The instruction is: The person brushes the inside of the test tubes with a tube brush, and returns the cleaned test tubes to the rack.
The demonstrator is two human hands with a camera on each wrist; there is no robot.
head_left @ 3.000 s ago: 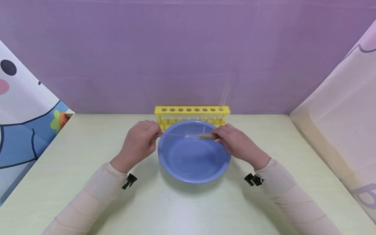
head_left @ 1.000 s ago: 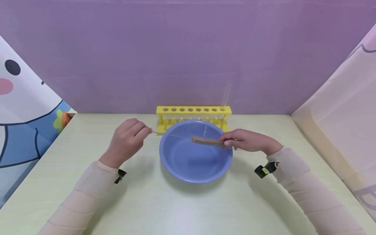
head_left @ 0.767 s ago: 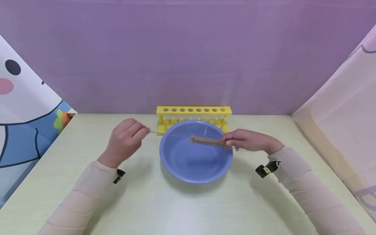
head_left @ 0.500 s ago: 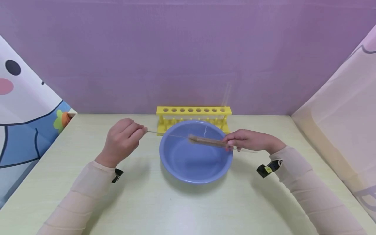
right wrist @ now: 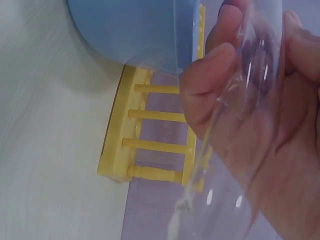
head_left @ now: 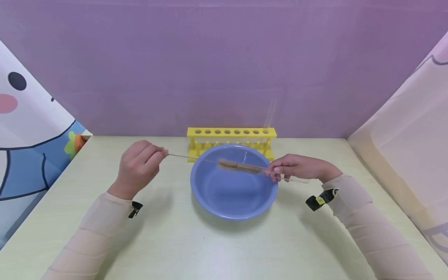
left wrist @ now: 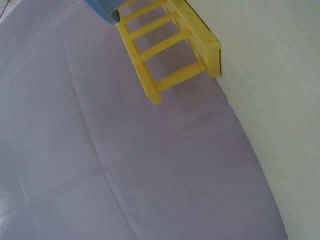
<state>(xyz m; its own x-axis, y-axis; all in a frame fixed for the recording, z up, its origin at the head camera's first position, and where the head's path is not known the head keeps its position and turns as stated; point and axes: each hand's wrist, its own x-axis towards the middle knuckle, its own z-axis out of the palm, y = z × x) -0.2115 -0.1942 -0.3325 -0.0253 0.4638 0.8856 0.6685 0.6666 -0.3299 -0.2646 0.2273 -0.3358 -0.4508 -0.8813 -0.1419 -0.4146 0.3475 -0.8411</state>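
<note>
My left hand (head_left: 138,168) pinches the thin wire handle of a test tube brush (head_left: 227,164) to the left of the blue basin (head_left: 231,216). Brown bristles stick partly out of the mouth of a clear test tube (head_left: 297,179), the rest still inside it. Thumb and fingers of my right hand (head_left: 301,167) grip that tube, which lies nearly level over the basin and tilts down slightly to the right. In the right wrist view the tube's clear glass (right wrist: 215,200) crosses in front of the palm. No hand shows in the left wrist view.
Behind the basin stands a yellow test tube rack (head_left: 231,133) against the purple backdrop (head_left: 224,70). Another clear test tube (head_left: 270,112) leans in its rightmost hole. The pale table (head_left: 217,252) carries the basin and the rack.
My left hand has moved left, drawing the brush partly out of the tube; the bristles sat deeper inside before. Since three seconds ago, my right hand has moved right and turned with the tube.
</note>
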